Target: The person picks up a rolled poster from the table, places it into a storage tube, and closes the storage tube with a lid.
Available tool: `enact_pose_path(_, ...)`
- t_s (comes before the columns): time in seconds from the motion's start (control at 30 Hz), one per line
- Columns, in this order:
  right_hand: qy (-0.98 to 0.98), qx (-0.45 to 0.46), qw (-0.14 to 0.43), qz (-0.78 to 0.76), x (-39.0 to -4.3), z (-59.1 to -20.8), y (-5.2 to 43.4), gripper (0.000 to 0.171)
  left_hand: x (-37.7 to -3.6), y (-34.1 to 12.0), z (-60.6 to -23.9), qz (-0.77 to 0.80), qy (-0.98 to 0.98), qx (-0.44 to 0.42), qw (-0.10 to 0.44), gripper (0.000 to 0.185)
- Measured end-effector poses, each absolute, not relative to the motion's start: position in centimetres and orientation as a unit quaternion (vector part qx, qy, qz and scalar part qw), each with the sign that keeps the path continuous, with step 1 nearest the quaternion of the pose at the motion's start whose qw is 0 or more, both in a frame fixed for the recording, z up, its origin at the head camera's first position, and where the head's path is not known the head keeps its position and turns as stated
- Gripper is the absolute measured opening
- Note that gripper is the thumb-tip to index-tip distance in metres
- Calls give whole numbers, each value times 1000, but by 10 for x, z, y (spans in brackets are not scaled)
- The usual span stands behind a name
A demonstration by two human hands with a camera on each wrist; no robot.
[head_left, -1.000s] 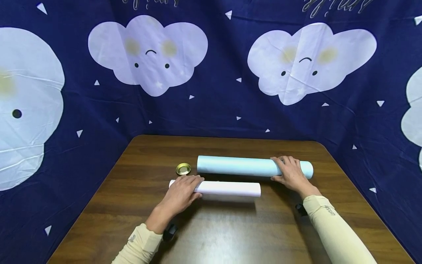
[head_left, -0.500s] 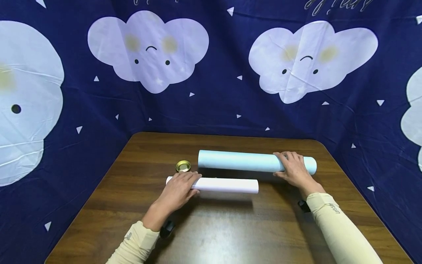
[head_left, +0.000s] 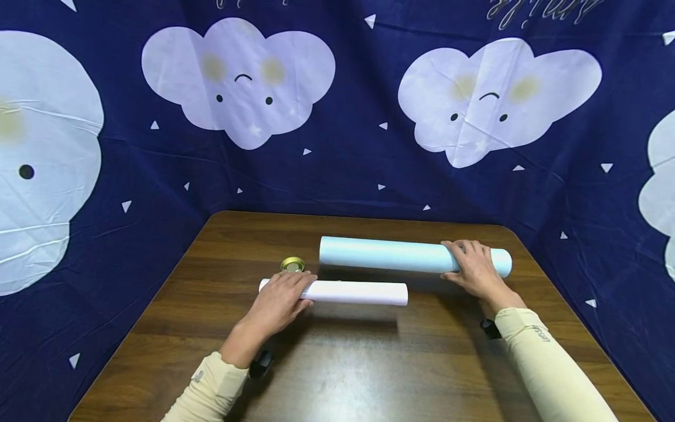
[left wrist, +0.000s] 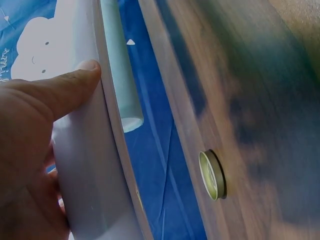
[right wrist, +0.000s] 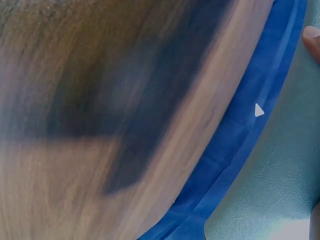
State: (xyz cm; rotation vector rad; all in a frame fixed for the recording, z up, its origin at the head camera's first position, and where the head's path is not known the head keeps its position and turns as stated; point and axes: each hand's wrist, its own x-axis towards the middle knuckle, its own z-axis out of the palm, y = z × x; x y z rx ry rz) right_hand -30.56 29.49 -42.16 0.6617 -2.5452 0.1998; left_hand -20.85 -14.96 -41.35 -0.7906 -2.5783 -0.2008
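The white tube (head_left: 355,292) lay crosswise in the air, on the person's near side of the larger blue tube (head_left: 385,255), roughly parallel to it and apart from it. Shadows set off from both suggested that they hung clear of the counter (head_left: 337,375). With each held off-centre, it seemed wise to carry them level and slowly, since the long free ends might dip or swing into each other; shifting either hold nearer the middle would probably steady it.

The left hand (head_left: 279,300) had its grip clamped around the white tube near its left end, a short stub poking out beyond and most of the length running right. The right hand's (head_left: 474,268) grip was wrapped over the blue tube near its right end, the long part reaching left. Just beyond the left hand, a gold lid (head_left: 292,265) sat on the counter; dark blue cloth (head_left: 358,158) hung behind.
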Motion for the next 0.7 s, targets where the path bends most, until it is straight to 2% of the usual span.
enact_pose_path(0.7,-928,237,280,71,-300,-408,309,81,-210,-172,-401,-71,-933,-264,236,51)
